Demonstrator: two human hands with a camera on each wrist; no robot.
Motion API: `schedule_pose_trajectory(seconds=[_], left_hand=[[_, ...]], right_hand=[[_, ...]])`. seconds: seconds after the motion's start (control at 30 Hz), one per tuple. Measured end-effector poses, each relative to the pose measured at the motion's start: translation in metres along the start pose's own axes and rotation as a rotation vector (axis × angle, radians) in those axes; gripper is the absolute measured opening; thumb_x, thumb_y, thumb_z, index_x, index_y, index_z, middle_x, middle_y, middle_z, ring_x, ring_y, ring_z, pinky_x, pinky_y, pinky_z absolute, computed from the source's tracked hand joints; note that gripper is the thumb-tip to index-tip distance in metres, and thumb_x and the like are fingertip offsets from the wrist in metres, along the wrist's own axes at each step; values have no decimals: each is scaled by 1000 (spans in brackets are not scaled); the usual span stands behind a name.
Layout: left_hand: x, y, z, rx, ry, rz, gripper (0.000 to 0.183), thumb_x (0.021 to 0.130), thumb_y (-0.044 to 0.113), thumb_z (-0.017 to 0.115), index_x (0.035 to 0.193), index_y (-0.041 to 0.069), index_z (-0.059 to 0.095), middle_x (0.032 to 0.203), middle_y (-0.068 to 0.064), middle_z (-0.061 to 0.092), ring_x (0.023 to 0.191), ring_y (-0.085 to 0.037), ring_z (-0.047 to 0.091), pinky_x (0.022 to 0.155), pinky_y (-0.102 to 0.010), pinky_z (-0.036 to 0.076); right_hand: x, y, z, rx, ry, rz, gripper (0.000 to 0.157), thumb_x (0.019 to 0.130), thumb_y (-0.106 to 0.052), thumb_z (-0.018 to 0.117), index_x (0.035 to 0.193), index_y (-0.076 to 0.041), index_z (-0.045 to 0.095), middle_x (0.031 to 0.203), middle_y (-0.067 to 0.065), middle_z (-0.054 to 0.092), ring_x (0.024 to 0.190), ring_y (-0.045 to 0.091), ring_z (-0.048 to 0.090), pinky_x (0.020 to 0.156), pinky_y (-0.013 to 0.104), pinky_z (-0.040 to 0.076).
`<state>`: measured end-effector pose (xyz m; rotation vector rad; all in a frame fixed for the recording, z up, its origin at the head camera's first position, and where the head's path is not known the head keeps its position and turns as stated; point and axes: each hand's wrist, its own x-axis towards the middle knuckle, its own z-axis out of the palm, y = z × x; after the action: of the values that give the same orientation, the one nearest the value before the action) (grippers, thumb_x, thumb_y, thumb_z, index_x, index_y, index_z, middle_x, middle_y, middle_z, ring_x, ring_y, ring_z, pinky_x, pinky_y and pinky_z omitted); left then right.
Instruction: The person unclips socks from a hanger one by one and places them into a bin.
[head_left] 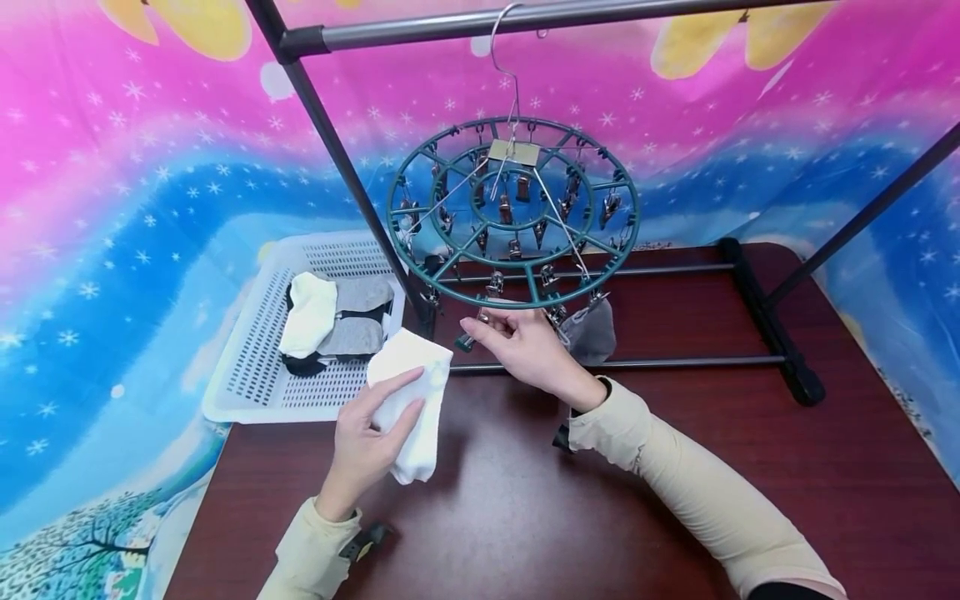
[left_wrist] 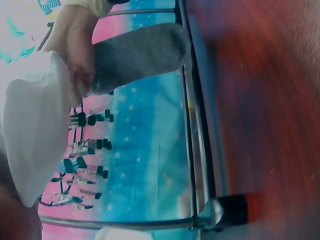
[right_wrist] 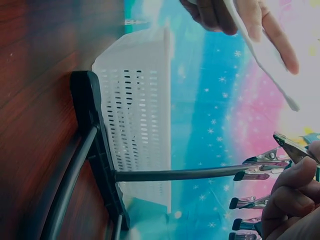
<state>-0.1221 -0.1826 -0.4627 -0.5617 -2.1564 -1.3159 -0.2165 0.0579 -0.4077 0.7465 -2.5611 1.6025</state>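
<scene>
My left hand (head_left: 367, 433) holds a white sock (head_left: 420, 417) between thumb and fingers, to the left of the round hanger. The same white sock (left_wrist: 37, 125) fills the left side of the left wrist view. My right hand (head_left: 532, 346) pinches a metal clip (right_wrist: 292, 147) at the near rim of the green round clip hanger (head_left: 532, 297). Beside that hand a grey sock (head_left: 592, 332) hangs from the hanger, partly hidden by the hand and wrist. A gap separates the white sock from the pinched clip.
The hanger hooks over a dark metal rack (head_left: 420, 35) whose feet stand on the reddish-brown table (head_left: 480, 533). A white perforated basket (head_left: 247, 367) at the left holds several grey, white and black socks (head_left: 352, 337). Many other clips (head_left: 504, 208) dangle from the hanger.
</scene>
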Motion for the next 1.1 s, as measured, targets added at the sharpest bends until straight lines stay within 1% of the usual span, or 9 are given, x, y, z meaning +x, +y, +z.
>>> schedule_pose_trajectory(seconds=[0.27,0.37,0.5,0.7,0.77,0.83,0.93,1.0,1.1], left_hand=[[14,-2,-24,46,-57,-32,65,77,-9,83,138,9,66,132,-13,70,114,-7,61,89,-16,47],[20,-1,-37,61,-156,-86,78,79,-5,84,149,15,56,147,-8,61,128,-5,53,100,-14,41],[32,-2,-57,91,-359,-133,96,83,2,85,162,24,35,164,-3,40,138,-8,41,105,-13,34],[58,-13,-84,205,-540,-101,105,86,6,84,167,24,20,163,-10,37,113,-14,46,81,-21,44],[67,-19,-93,243,-566,-110,106,87,7,83,167,27,17,161,-12,38,111,-16,45,82,-21,42],[76,-26,-101,244,-579,-121,108,86,5,83,167,27,16,164,-14,36,122,-22,45,92,-17,37],[89,-39,-110,244,-593,-150,112,84,1,84,168,27,15,163,-20,35,121,-27,46,91,-16,42],[98,-48,-115,252,-610,-170,114,82,-1,84,168,27,14,164,-22,33,120,-29,47,92,-24,47],[110,-63,-119,278,-654,-213,117,82,-4,83,168,28,11,166,-23,29,126,-36,47,99,-47,49]], right_hand=[[-2,2,0,2,-38,17,35,103,-36,64,75,-16,58,65,-2,40,61,17,39,61,30,30],[-3,3,0,11,-52,30,35,104,-36,64,76,-15,59,65,-1,41,61,18,40,61,30,30],[-4,4,-1,8,-54,39,33,103,-35,64,78,-15,62,66,-1,42,62,18,41,61,30,30],[-3,5,-1,-5,-48,25,34,104,-35,64,76,-16,60,65,-1,41,61,17,40,60,30,29],[-3,6,-1,2,-48,18,34,104,-35,63,76,-16,60,65,0,42,60,18,40,60,30,30],[-2,6,-1,7,-50,16,34,104,-35,63,76,-16,60,65,0,42,60,18,40,60,30,29],[-2,6,-2,12,-56,20,34,104,-36,63,77,-16,60,65,0,42,60,18,40,60,30,29],[-2,6,-2,12,-59,20,34,104,-36,63,76,-16,60,65,-1,42,60,18,39,60,30,29],[-2,4,-3,15,-63,20,34,104,-36,63,76,-16,60,65,-1,42,60,17,39,60,29,29]])
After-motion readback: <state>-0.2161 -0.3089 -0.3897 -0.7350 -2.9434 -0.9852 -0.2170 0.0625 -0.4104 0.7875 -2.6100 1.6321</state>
